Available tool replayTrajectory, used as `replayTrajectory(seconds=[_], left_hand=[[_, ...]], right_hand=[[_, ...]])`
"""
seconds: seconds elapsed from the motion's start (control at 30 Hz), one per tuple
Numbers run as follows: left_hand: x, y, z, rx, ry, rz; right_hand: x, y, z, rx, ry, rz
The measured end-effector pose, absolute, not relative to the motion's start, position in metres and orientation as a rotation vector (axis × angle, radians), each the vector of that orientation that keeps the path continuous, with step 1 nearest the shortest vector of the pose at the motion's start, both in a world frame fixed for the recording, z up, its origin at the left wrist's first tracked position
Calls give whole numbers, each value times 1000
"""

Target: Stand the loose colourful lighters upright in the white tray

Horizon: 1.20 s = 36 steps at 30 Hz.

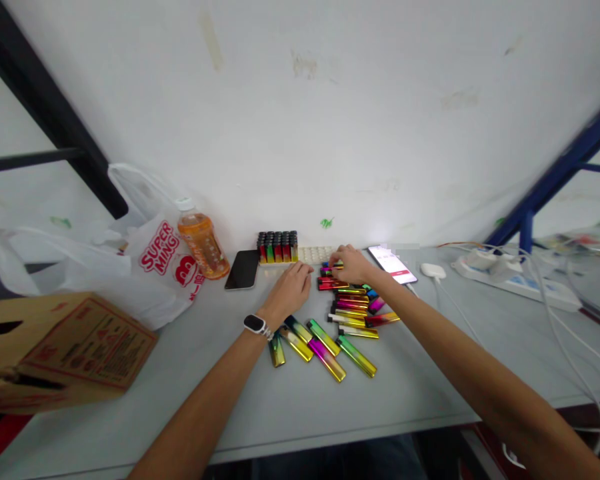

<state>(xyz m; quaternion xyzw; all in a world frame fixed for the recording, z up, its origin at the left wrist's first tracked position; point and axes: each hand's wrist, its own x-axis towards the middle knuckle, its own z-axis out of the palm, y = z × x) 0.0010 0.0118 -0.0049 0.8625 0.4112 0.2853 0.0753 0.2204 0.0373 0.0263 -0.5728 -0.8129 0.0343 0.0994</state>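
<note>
Two phones (pixel 242 270), one bottle (pixel 203 243) — lighters (pixel 357 357), seemingly dozens

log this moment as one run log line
left hand: near white tray, grip unclear | right hand: at loose lighters, grip unclear | upright lighters: in tray's left end | black phone: left of tray

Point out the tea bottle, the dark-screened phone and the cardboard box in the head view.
Bottle (pixel 203 245): head view, on the orange-brown middle of its side.
Dark-screened phone (pixel 243 269): head view, on the middle of its screen.
Cardboard box (pixel 93 341): head view, on its printed side.
</note>
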Motion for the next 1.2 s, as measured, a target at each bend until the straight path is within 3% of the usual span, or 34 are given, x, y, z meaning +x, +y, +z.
replayTrajectory(seconds=[0.2,0.47,0.93,1.07,1.2], left_hand=[[8,12,-10,2443,1204,994],[6,20,-15,2210,1202,1224],[3,26,-23,2188,1198,1185],[4,27,-21,2063,1222,1244],[9,26,-18,1764,1153,1336]], right_hand=[[210,39,38,-1771,-2520,152],[200,36,41,-1508,-2556,37],[200,44,38,-1608,-2636,-10],[194,43,35,-1445,-2529,70],[185,34,23,-1274,-2086,360]])
